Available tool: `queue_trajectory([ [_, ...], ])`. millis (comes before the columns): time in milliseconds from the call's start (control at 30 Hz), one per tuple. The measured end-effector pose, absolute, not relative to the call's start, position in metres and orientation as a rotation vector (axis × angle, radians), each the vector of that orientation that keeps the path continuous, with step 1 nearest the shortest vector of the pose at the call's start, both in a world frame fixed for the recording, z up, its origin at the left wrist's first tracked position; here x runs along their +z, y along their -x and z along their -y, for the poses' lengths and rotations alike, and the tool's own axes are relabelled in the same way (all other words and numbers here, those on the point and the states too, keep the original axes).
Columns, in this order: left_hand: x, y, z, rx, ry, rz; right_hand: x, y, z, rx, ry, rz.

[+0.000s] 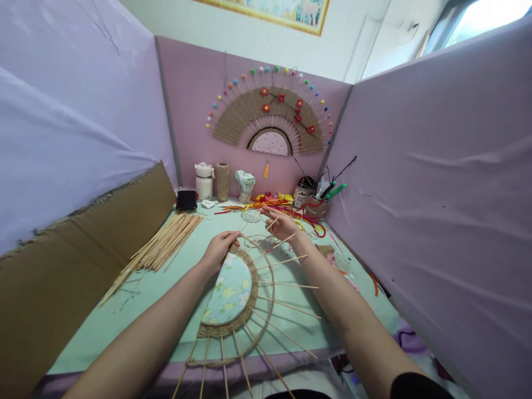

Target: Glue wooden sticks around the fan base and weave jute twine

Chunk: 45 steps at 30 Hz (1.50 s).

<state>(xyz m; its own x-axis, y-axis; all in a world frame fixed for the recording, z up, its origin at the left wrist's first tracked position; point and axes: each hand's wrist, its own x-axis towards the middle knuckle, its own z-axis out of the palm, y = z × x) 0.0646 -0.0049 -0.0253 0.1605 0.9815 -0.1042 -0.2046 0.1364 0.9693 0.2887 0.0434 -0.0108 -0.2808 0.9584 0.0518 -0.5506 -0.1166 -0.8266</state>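
A half-round fan frame [253, 293] stands tilted over the table, with thin wooden sticks fanning out from it. Its centre is a blue floral fabric half-disc [230, 288], edged by a woven twine band [248, 313]. Farther out, a single line of twine [272, 302] curves across the sticks. My left hand [220, 250] is closed on the frame's upper corner, thumb and fingers pinching it. My right hand [281, 224] is raised beyond the upper sticks, fingertips pinched together on what looks like a thin strand of twine; the fingers partly hide it.
Loose wooden sticks [166, 244] lie at left beside a cardboard panel [95, 255]. Behind are a white jar [204, 182], a twine roll [223, 182], coloured strips [270, 206] and a tool holder [316, 208]. A finished fan [236, 119] hangs on the back partition.
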Motion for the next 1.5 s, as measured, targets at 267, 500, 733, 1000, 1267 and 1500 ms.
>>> queue_trajectory([
  [267, -0.025, -0.065, 0.005, 1.09, -1.022, -0.975, -0.013, -0.278, -0.043, 1.489, 0.577, 0.935],
  [500, -0.027, -0.066, 0.006, 1.088, -1.047, -0.986, -0.02, -0.275, -0.047, 1.369, 0.588, 0.891],
  [733, -0.027, -0.068, 0.007, 1.087, -1.064, -0.987, -0.024, -0.277, -0.051, 1.25, 0.639, 0.927],
  [1000, -0.024, -0.07, 0.01, 1.083, -1.045, -0.974, -0.026, -0.278, -0.049, 1.235, 0.613, 0.919],
  [1267, -0.022, -0.074, 0.013, 1.066, -1.051, -0.984, -0.029, -0.287, -0.046, 1.2, 0.621, 0.922],
  [1500, -0.022, -0.074, 0.014, 1.076, -1.047, -0.979, -0.031, -0.286, -0.049, 1.12, 0.709, 0.917],
])
